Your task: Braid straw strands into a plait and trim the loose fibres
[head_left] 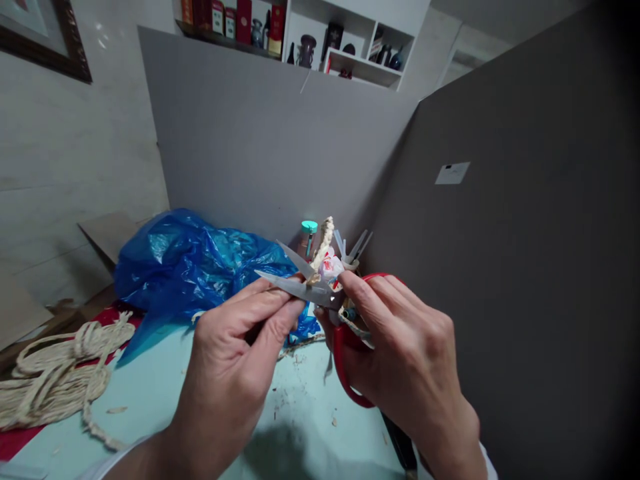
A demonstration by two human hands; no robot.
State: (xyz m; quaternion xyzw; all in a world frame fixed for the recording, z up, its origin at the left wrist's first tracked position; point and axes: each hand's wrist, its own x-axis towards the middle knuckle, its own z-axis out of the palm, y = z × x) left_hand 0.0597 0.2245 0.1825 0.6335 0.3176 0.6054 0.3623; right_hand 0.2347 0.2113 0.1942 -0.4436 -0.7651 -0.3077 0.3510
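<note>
My right hand (pixel 405 353) grips red-handled scissors (pixel 300 283), its fingers through the red loops, the grey blades parted and pointing left. Between the blades stands a short braided beige cord (pixel 324 243), upright and a little tilted. My left hand (pixel 235 347) is closed in a pinch just under the blades, holding the lower end of that cord; the grip itself is partly hidden by the blades. Both hands hover above the pale turquoise table (pixel 160 393).
A crumpled blue plastic bag (pixel 190 263) lies behind the hands. A coil of beige rope (pixel 55 377) sits at the left on red cloth. A cup of tools and a green-capped bottle (pixel 309 235) stand by the grey partition (pixel 500 253). Shelves with bottles hang above.
</note>
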